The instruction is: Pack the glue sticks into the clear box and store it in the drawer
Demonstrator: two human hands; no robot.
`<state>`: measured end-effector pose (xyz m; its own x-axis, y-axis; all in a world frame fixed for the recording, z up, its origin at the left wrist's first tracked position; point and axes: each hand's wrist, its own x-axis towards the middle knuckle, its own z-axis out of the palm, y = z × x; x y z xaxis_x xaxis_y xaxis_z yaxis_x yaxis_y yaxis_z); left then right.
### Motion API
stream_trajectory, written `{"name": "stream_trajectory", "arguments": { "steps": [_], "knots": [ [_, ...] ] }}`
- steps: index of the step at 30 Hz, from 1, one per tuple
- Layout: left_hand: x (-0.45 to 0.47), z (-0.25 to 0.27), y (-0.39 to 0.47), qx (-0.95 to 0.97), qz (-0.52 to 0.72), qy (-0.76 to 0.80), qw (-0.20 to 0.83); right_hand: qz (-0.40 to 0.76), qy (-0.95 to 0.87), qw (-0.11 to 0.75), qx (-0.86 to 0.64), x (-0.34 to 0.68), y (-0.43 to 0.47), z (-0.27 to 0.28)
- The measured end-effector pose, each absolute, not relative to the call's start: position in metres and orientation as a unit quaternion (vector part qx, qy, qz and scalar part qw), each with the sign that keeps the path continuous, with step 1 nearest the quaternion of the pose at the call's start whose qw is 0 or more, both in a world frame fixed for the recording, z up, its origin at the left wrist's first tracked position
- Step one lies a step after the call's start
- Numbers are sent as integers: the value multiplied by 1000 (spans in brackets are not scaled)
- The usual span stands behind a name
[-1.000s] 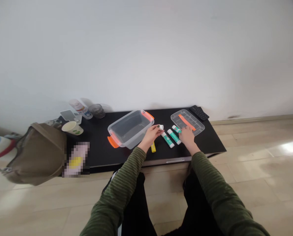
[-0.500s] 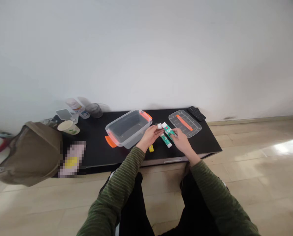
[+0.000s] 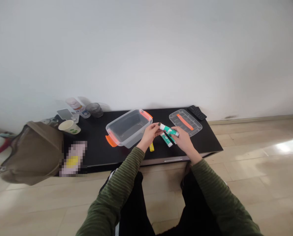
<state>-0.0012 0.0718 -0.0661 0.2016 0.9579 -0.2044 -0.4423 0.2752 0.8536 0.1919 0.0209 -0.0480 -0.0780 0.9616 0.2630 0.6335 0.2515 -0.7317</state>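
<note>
My two hands meet over the black cabinet top on a green and white glue stick [image 3: 171, 131]. My left hand [image 3: 150, 134] is closed, its thumb and fingers pinching the white cap end. My right hand [image 3: 183, 140] grips the other end of the tube. Just beneath, more green and white sticks lie on the surface, one glue stick [image 3: 166, 140] plainly visible and another partly hidden by the held one. A small yellow item [image 3: 151, 147] lies by my left wrist. Left of my hands stands a clear plastic box [image 3: 133, 142] with orange latches, uncovered.
A clear lid [image 3: 197, 128] with an orange handle lies on the right of the cabinet top [image 3: 97, 154], beside black keypad-like objects [image 3: 197, 112]. At left are a paper cup [image 3: 69, 127], a glass [image 3: 95, 110], a spray can [image 3: 77, 107] and a brown bag [image 3: 35, 152].
The white cap in my left hand has come together with the end of the glue stick. My right hand has tilted the stick flatter; the view has shifted slightly.
</note>
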Motion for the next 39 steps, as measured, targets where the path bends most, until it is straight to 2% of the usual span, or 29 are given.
{"name": "stream_trajectory", "arguments": {
  "steps": [9,14,19,23,27,31,36,39],
  "knots": [
    [-3,-69,69,389,517,358,673,243,-685,373,-577,191,18,-47],
    [-10,-65,65,442,519,357,639,298,-657,405,-561,186,17,-57],
    [-22,-58,59,485,508,369,609,451,-580,451,-507,174,17,-71],
    [-33,-54,53,512,492,376,595,601,-480,439,-464,163,12,-69],
    [-45,-49,44,542,490,384,565,689,-415,423,-419,152,8,-62],
    [-67,-36,26,589,508,450,438,727,-408,399,-382,136,9,-56],
    [-126,-20,19,562,544,607,142,719,-447,378,-375,110,10,-48],
    [-167,-31,35,498,508,699,78,706,-452,382,-389,97,9,-46]
  ]
}}
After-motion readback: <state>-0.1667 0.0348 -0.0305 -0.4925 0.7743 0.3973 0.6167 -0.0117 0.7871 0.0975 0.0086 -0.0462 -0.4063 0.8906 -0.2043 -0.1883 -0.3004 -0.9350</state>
